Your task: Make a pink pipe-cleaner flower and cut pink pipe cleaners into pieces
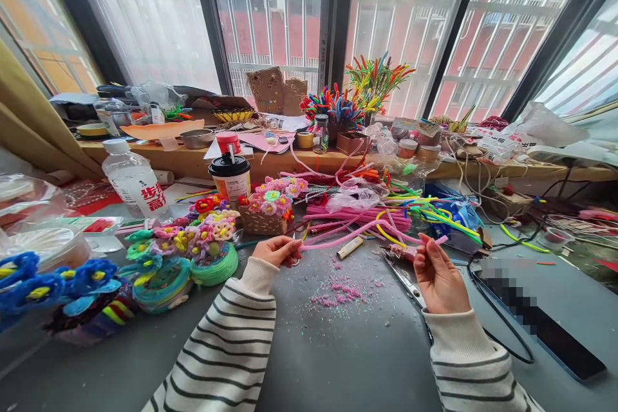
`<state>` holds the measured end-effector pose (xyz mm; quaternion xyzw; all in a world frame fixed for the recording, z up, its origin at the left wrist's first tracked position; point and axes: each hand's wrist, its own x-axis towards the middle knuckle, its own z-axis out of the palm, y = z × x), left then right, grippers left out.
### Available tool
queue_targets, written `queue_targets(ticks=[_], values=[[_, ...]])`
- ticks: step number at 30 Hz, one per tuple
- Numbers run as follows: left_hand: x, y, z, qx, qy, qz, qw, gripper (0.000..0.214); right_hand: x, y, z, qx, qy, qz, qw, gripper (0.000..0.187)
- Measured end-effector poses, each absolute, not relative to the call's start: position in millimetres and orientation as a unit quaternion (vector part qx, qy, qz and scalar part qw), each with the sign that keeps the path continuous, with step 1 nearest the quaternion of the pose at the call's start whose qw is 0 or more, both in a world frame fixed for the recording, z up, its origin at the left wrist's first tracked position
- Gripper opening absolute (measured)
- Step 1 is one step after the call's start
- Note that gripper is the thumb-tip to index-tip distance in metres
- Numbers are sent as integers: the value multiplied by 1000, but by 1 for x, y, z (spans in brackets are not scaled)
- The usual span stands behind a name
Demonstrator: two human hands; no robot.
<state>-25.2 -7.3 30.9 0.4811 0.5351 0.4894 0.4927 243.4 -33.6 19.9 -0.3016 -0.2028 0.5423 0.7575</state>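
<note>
The left hand's (276, 251) thumb and forefinger pinch one end of a pink pipe cleaner (333, 244), with the other fingers curled in. The right hand's (440, 277) thumb and forefinger pinch it near its opposite end, and a short tip pokes out past them. Taking the scatter of pink fluff (345, 293) as the mark, the pipe cleaner is just beyond it, its long axis running side to side from hand to hand. From the left fingers it leads off to the right, fairly level at first, then bends into a hump nearer the right hand; whether that hump rises or leans away I cannot tell. The left fingertips are nearer the fluff, and the right hand is farther off on its other side.

A small pale lighter (349, 247), by its look, lies just beyond the fluff. To the right of the fluff are scissors (405, 280), partly hidden by the right hand and sleeve; farther right lies a phone (545, 322). Well beyond the fluff is a bundle of pink pipe cleaners (323, 214), with green and yellow ones (449, 217) off to its right side.

To the left of the fluff stands a green pot (215, 264) of fuzzy flowers, and much farther left are blue flowers (38, 293). Beyond these, also left of the fluff, stand a lidded cup (230, 179) and a bottle (135, 180). Farthest beyond the fluff, a cluttered windowsill (275, 164) runs below the windows.
</note>
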Motion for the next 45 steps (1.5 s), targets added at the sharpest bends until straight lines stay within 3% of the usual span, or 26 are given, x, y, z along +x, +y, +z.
queue_targets(ticks=[5,9,13,16,24,31,45], values=[[-26,-5,25,472,530,543,450,30,235,-38,27,-262,-261,545,752,19],[-27,-5,26,465,552,557,411,34,232,-44,34,-213,-295,616,698,19],[-27,-7,31,443,535,593,407,33,226,-45,31,-261,-324,664,622,18],[-25,-11,37,433,501,600,450,32,214,-46,25,-275,-371,676,575,23],[-7,-26,38,548,366,445,607,20,178,-58,15,-242,-478,688,490,26],[5,-28,30,571,269,407,661,37,157,-65,14,-246,-509,671,480,25],[7,-28,32,599,285,439,606,11,151,-64,10,-260,-495,665,496,21]])
